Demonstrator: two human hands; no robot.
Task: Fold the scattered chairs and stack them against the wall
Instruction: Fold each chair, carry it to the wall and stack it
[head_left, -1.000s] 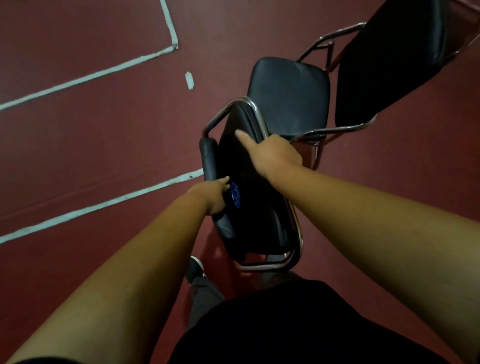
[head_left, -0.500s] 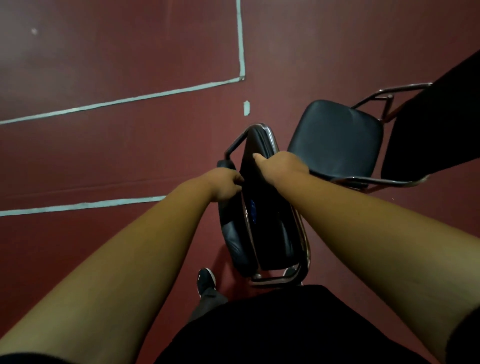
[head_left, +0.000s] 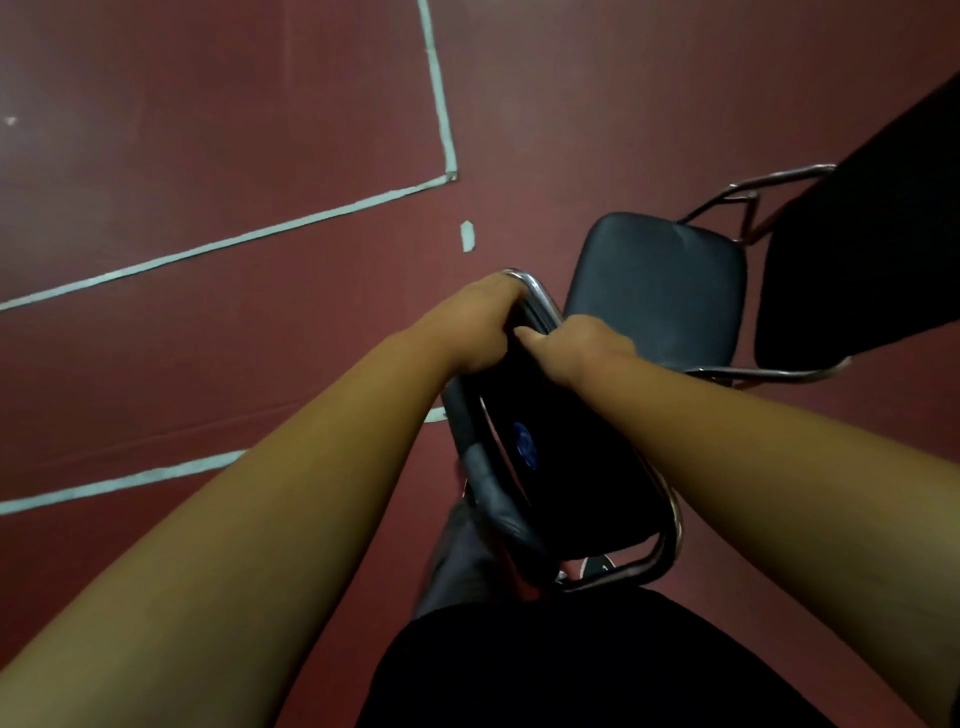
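Both hands, left hand (head_left: 480, 325) and right hand (head_left: 576, 345), clamped on folded black chrome-framed chair (head_left: 566, 467); unfolded black padded chair (head_left: 660, 291) far right remains; stacking undone, wall unseen.

folded chair (head_left: 566, 467): shiny chromed metal tube frame, black smooth leather-look padding with dull sheen; open chair (head_left: 660, 296): same chrome tubing, matt black seat pad; floor (head_left: 208, 130): dark red, smooth, slight sheen; pale matt tape lines (head_left: 234, 244)
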